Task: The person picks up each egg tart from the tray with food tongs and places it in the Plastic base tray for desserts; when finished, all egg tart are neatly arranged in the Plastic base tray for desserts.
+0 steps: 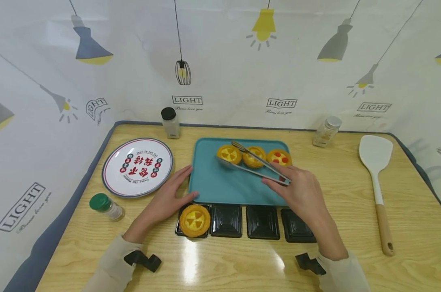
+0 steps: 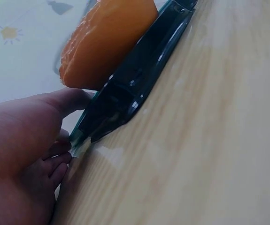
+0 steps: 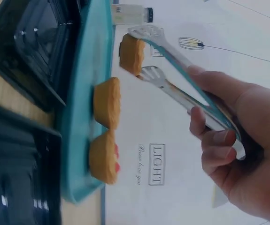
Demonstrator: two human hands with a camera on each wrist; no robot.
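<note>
My right hand grips metal tongs, thumb on one arm and fingers on the other. Between the tong tips is a yellow-topped egg tart, which in the right wrist view sits higher off the teal tray than its neighbours. Two more tarts stand on the tray: a yellow one and one with red pieces. With fingers spread, my left hand touches the tray's left edge and front corner. Just below its thumb, an egg tart sits in the leftmost black plastic holder.
Black square holders line the tray's front edge. A printed plate lies left, near a green-capped shaker. A black-capped jar and a silver-capped jar stand at the back. On the right lies a white spatula.
</note>
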